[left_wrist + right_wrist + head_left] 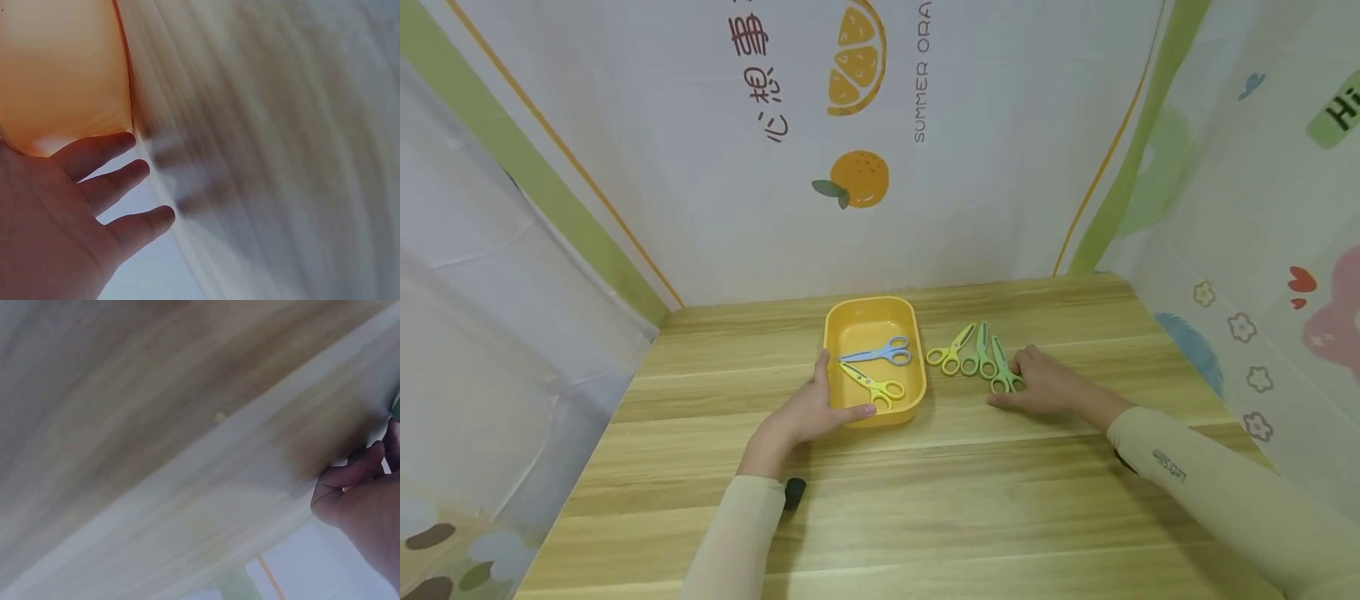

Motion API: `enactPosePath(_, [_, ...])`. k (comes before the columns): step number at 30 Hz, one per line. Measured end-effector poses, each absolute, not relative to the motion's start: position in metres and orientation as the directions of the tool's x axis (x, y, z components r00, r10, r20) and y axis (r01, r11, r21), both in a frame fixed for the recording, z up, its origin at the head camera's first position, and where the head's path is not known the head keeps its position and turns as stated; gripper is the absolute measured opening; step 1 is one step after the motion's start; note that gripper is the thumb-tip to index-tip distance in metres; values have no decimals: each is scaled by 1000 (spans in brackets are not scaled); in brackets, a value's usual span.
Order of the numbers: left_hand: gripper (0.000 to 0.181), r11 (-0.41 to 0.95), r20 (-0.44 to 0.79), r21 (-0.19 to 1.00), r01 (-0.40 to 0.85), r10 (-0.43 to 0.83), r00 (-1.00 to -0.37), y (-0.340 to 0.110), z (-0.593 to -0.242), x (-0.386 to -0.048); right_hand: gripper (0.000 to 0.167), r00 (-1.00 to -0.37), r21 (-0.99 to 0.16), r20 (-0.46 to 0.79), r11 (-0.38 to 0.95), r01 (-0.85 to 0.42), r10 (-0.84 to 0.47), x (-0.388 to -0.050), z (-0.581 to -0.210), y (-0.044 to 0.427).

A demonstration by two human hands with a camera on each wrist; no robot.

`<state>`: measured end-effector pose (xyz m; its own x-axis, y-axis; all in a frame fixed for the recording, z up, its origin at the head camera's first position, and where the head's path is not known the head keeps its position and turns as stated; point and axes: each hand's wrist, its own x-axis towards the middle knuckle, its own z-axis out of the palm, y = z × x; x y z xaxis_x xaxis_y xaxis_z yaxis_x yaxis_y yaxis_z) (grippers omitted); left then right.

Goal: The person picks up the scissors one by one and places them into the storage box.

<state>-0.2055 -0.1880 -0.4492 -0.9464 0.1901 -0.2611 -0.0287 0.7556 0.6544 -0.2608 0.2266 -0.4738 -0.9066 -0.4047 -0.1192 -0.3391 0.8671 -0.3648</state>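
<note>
A yellow tray [919, 367] stands on the table with blue-handled scissors [880, 353] and yellow scissors [872, 384] lying inside. My left hand [805, 410] rests at its near left corner, thumb along the front rim and fingers against the outer left wall. In the left wrist view those fingers [119, 187] are nearly straight. To the right of the tray lie yellow scissors [951, 350] and two green ones, the middle green scissors [980, 352] and the rightmost green scissors [1004, 372]. My right hand [1043, 383] holds the rightmost pair by the handles, its fingers curled.
The wood-grain table [925, 517] extends in front of both arms. Behind it hangs a white printed cloth [985, 225] with orange pictures, and similar cloth covers both sides. A small black object [793, 493] shows beside the left wrist.
</note>
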Motion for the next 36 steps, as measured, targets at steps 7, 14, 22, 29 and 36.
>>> enactPosePath(7, [145, 752, -276, 658, -40, 191, -942, -188, -449, -205, 77, -907, -367, -128, 869, -332, -400, -263, -474, 227])
enactPosePath(14, [146, 752, -262, 658, -27, 196, -945, -188, -447, -204, 75, -912, -375, -132, 871, -316, -388, -262, -475, 228])
enactPosePath(22, [141, 750, -266, 661, -32, 194, -944, -187, -448, -203, 68, -914, -418, -148, 861, -289, -378, -265, -478, 231])
enactPosePath(29, [143, 744, -274, 667, -39, 196, -941, -188, -447, -202, 52, -931, -577, -107, 785, -227, -348, -272, -478, 238])
enactPosePath(36, [142, 753, -271, 657, -29, 200, -942, -188, -444, -203, 70, -956, -586, -45, 782, -210, -290, -268, -469, 243])
